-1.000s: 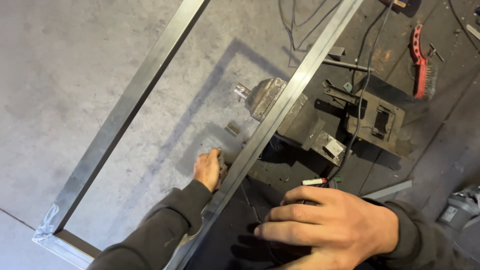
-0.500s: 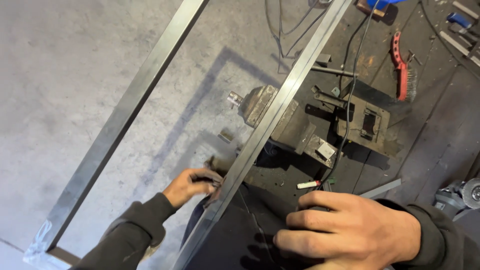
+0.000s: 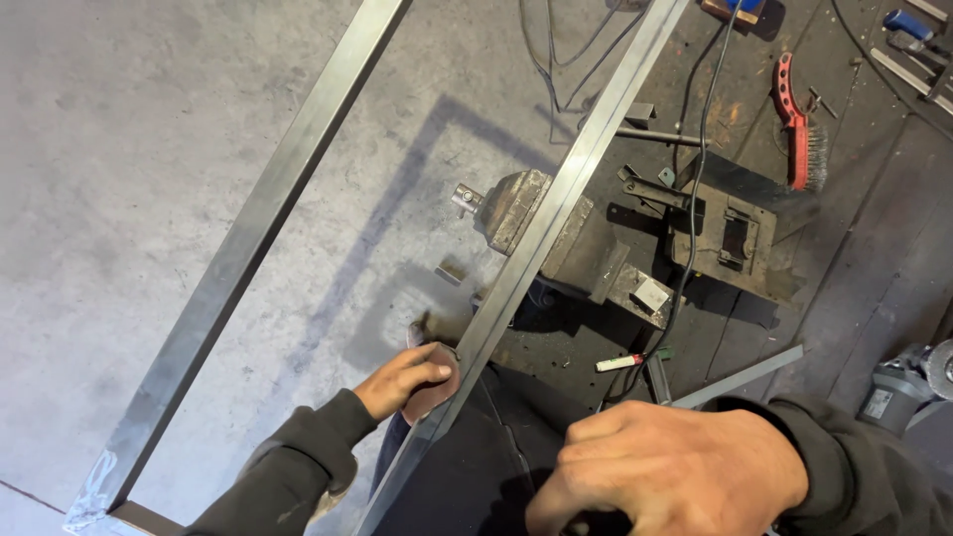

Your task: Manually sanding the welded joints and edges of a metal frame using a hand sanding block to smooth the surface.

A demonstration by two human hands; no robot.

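Head view: left hand (image 3: 405, 377) presses a rubbing pad (image 3: 437, 390) against the steel frame (image 3: 541, 238) by the vise (image 3: 556, 238), fingers curled on it; right hand (image 3: 675, 476) fisted, contents unclear, sanding apparently underway.

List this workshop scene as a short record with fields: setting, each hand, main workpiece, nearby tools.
setting: dark workbench above a grey concrete floor
left hand: pressed against the near rail of the steel frame, fingers curled, nothing clearly held
right hand: closed in a fist low in the view, contents hidden
workpiece: rectangular steel tube frame, near rail clamped in the bench vise
nearby tools: red wire brush, angle grinder, white marker, black cable
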